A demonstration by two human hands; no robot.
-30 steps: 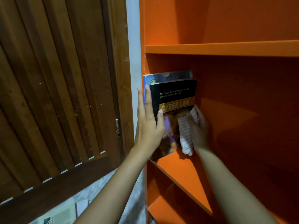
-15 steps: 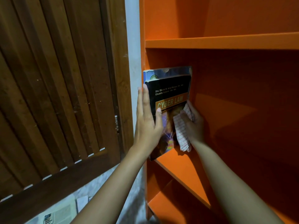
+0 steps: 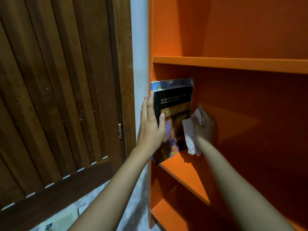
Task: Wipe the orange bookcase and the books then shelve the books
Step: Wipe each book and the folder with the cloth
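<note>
The orange bookcase [image 3: 233, 64] fills the right side. A black book titled CYBER LAW [image 3: 175, 104] stands on its middle shelf against the left wall, with a blue-topped book [image 3: 168, 84] behind it. My left hand [image 3: 151, 127] holds the black book's spine edge, fingers straight along the outside and thumb on the cover. My right hand [image 3: 205, 125] is inside the shelf beside the book's right edge and grips a white cloth with red checks [image 3: 190, 135] that hangs against the cover.
A dark wooden louvred door [image 3: 63, 97] stands to the left, with a strip of white wall [image 3: 139, 64] between it and the bookcase. Printed paper [image 3: 56, 223] lies on the floor at the bottom left. Lower orange shelves [image 3: 186, 177] are visible below.
Both hands and the books have stayed together at the shelf's left end. My right hand with the cloth has slid toward the book's right edge, deeper into the shelf.
</note>
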